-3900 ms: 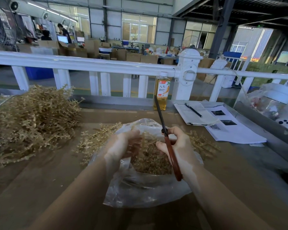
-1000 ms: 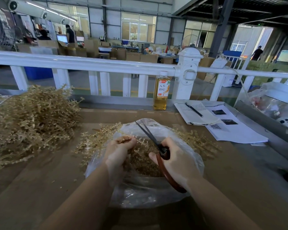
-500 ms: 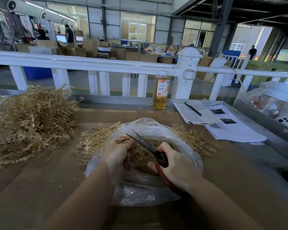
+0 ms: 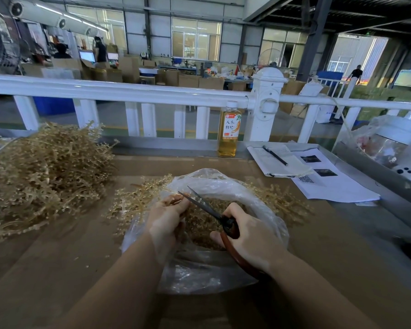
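Our left hand (image 4: 169, 214) pinches a sprig (image 4: 174, 201) over the bag (image 4: 199, 276), near the desk's (image 4: 57, 269) front edge. Our right hand (image 4: 249, 238) grips the scissors (image 4: 207, 205), blades parted at the sprig. We judge this mid-trim; next the blades must close cleanly.

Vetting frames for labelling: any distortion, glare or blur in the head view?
Head view: wide-angle lens tilts the white railing posts toward the edges; highlights glare on the clear plastic bag; dark-bladed, red-handled scissors look sharp; backlit far doorway is overexposed.
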{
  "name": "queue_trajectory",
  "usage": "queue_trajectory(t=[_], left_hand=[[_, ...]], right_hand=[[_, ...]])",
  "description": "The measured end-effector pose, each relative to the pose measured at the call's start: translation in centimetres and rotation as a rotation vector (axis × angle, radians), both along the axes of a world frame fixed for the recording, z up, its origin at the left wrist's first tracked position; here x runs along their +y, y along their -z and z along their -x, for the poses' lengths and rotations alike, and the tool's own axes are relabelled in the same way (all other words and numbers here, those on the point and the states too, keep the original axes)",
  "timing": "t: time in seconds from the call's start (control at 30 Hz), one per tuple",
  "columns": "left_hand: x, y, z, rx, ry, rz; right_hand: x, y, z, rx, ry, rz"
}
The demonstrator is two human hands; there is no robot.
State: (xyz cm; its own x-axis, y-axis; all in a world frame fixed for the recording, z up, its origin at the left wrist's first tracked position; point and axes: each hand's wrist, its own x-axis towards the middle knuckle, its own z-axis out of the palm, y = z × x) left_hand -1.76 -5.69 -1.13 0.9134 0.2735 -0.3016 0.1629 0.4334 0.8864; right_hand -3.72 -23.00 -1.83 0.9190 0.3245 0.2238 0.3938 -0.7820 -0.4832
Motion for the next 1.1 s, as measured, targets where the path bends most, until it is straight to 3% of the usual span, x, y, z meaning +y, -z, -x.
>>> queue_trajectory(t=[1.1], left_hand=[[0.8,1.9,-1.5,0.008,0.113,-0.052]], right_hand=[[-0.2,0.3,-0.3,-0.024,-0.024,0.054]])
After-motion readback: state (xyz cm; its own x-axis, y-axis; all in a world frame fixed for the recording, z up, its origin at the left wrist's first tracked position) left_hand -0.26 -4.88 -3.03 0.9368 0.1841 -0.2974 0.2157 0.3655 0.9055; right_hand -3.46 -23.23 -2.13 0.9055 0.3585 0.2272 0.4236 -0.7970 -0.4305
